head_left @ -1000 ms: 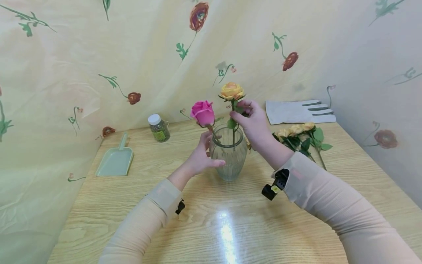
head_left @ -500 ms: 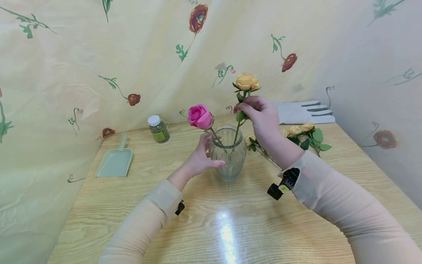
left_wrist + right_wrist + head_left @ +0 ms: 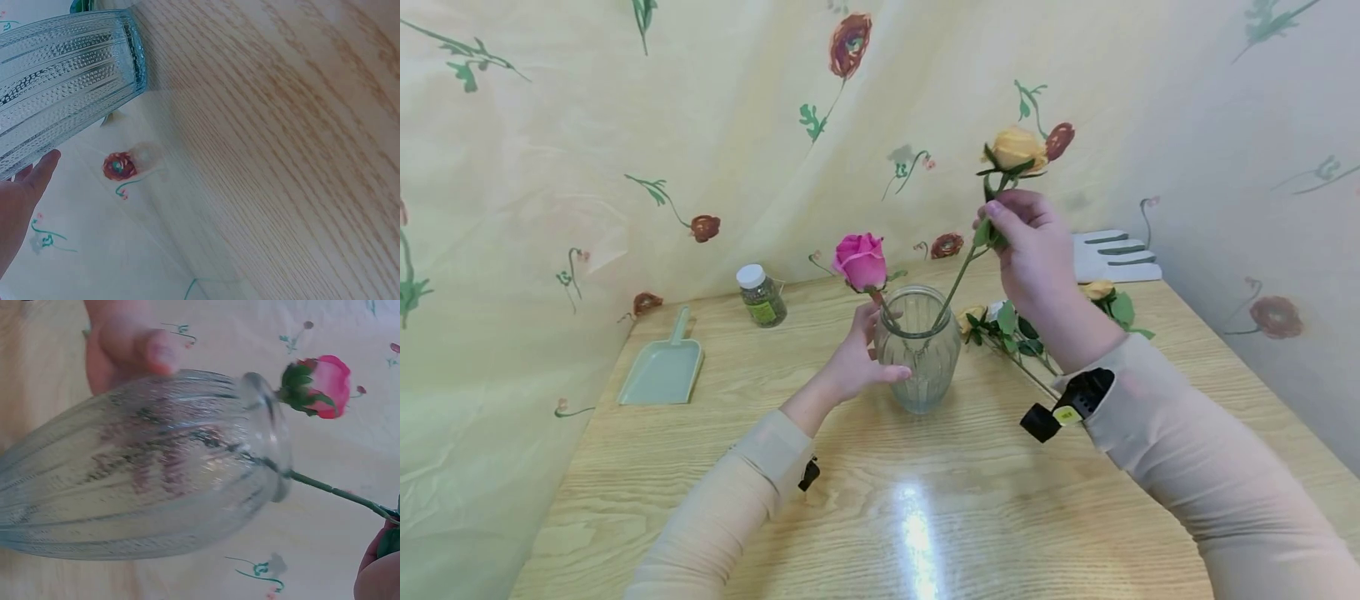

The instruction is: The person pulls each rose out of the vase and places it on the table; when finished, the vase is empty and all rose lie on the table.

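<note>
A ribbed clear glass vase [image 3: 917,367] stands upright on the wooden table. My left hand [image 3: 857,358] holds it from the left, with the thumb in front and the fingers behind. One pink rose [image 3: 861,262] leans left out of its mouth. My right hand [image 3: 1033,246] pinches the stem of a yellow rose [image 3: 1017,150] just below the bloom, up and right of the vase. That stem slants down past the rim into the glass. In the right wrist view the vase [image 3: 156,481] lies across the frame, with the left thumb [image 3: 164,353] on its side.
Several more yellow roses [image 3: 973,321] lie to the right of the vase, partly behind the right forearm. A white glove [image 3: 1112,257] lies behind them by the wall. At the left are a lidded jar [image 3: 762,296] and a pale green dustpan [image 3: 662,367].
My right hand has moved up and right with the yellow rose, so its stem now tilts right. The pink rose has shifted slightly. My left hand keeps its place on the vase.
</note>
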Available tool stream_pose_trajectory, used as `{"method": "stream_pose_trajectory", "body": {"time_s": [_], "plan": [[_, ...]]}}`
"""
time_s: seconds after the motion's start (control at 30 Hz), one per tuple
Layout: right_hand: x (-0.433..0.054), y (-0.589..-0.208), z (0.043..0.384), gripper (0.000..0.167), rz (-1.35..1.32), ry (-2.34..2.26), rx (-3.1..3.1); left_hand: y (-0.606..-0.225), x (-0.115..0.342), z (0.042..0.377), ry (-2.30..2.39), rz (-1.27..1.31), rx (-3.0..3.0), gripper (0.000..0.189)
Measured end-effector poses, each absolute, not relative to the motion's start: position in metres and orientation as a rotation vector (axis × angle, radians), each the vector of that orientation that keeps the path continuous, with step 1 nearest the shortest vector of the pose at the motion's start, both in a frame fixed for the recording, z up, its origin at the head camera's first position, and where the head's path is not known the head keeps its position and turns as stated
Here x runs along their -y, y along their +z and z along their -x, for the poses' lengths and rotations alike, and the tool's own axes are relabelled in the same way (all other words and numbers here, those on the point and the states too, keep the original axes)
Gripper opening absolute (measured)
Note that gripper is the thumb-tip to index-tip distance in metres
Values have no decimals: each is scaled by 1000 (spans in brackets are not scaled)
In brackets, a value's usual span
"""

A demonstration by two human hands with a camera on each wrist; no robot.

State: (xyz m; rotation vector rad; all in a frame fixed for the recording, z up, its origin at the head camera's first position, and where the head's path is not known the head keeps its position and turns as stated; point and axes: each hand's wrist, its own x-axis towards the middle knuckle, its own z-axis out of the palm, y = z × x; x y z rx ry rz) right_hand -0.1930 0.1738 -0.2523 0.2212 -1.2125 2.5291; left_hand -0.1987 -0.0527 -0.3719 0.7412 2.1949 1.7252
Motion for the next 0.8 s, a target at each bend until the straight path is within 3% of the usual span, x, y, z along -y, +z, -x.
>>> {"method": "stream_pose_trajectory", "body": {"time_s": [0.8], "plan": [[-216,-241,200,15,4,2629,832,-373,52,200,1709,-754,-2203,88]]}}
